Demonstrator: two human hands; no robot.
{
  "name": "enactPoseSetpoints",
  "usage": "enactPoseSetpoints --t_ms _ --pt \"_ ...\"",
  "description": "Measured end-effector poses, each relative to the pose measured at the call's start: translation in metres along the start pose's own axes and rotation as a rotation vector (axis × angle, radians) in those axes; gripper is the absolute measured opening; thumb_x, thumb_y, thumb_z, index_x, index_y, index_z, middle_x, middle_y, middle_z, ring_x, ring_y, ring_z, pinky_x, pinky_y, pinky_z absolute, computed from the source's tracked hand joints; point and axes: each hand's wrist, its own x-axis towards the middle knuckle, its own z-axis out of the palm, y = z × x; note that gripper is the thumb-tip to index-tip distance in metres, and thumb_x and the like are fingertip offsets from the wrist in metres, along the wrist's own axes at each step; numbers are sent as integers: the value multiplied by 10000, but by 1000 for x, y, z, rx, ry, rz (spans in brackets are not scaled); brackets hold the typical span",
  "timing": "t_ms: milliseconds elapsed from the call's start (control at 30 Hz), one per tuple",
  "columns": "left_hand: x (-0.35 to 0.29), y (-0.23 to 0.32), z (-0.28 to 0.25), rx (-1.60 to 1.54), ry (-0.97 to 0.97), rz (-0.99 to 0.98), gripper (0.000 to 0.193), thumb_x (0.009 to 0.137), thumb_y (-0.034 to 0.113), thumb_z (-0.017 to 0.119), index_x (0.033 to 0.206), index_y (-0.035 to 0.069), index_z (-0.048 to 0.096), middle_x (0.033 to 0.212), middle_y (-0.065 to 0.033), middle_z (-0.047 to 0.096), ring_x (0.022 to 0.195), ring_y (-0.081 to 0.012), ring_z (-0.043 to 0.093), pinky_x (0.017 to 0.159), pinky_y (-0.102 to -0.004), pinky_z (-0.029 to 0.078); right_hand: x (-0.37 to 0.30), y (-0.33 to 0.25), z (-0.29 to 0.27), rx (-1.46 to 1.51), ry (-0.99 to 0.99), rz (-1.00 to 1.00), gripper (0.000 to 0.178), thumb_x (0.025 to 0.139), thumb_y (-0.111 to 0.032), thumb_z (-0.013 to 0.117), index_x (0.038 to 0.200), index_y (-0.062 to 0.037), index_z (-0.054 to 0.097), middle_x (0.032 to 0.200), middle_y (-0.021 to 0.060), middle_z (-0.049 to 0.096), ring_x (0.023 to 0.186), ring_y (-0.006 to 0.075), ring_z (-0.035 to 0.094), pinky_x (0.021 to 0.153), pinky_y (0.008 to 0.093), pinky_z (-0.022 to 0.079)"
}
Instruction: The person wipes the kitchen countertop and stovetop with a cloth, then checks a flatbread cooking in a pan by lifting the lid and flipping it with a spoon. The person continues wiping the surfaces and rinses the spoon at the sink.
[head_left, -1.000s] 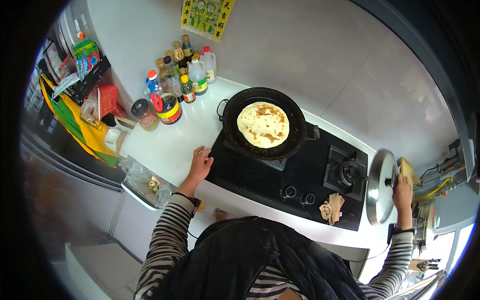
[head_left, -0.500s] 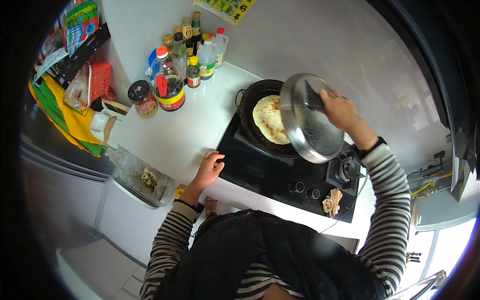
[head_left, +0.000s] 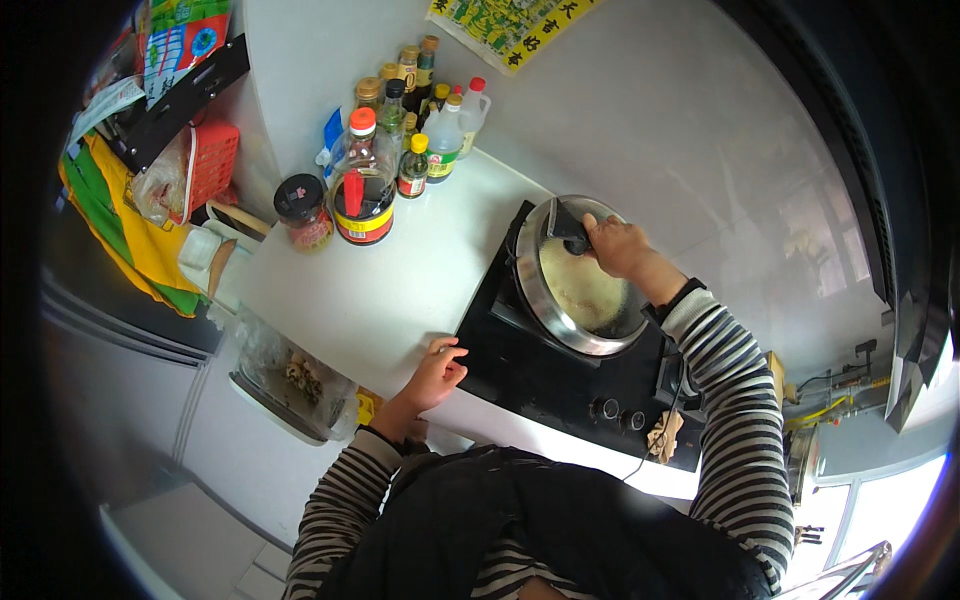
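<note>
Your right hand has its fingers gripping the black handle of the glass lid, which covers the pale flatbread on the left part of the black stove. You can see the bread through the glass. Your left hand holds nothing, its fingers loosely curled beside the stove's near left corner; you cannot tell whether they touch the white surface. Bottles cluster at the far left, and a tan cloth lies at the stove's near right.
</note>
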Motion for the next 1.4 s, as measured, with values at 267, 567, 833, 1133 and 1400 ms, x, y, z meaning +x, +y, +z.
enactPoseSetpoints --t_ms 267,567,833,1133,1400 --pt "2 -10 -3 -4 23 135 306 918 27 632 1214 -5 563 1353 -154 415 853 -157 649 751 -272 552 4 4 24 -103 125 -58 539 920 -379 606 1315 -79 395 1001 172 648 980 349 638 768 450 532" --pt "3 8 -8 -1 -25 18 291 959 42 588 1249 25 572 1386 -107 423 950 -155 630 805 -264 529 -37 5 15 191 440 20 438 901 -296 657 1268 -132 482 1200 78 600 1164 313 562 870 452 524" --pt "3 5 -3 76 -18 7 283 955 42 583 1237 27 576 1394 -123 391 972 -186 621 815 -282 537 -157 34 97 517 567 329 316 880 -235 665 1154 -114 562 1080 101 599 1049 325 596 816 429 528" --pt "-13 7 19 422 91 88 304 921 86 628 1223 67 596 1413 -176 384 1176 -289 532 920 -353 505 -320 56 355 679 335 637 303 827 -223 709 1067 -60 623 1147 144 572 1107 406 546 904 475 482" --pt "-25 33 116 690 195 243 365 872 61 663 1225 107 581 1414 -188 368 1286 -367 441 1059 -430 393 -352 0 441 801 453 793 790 955 -502 518 1531 -50 221 1573 268 160 1443 452 183 1164 528 185"
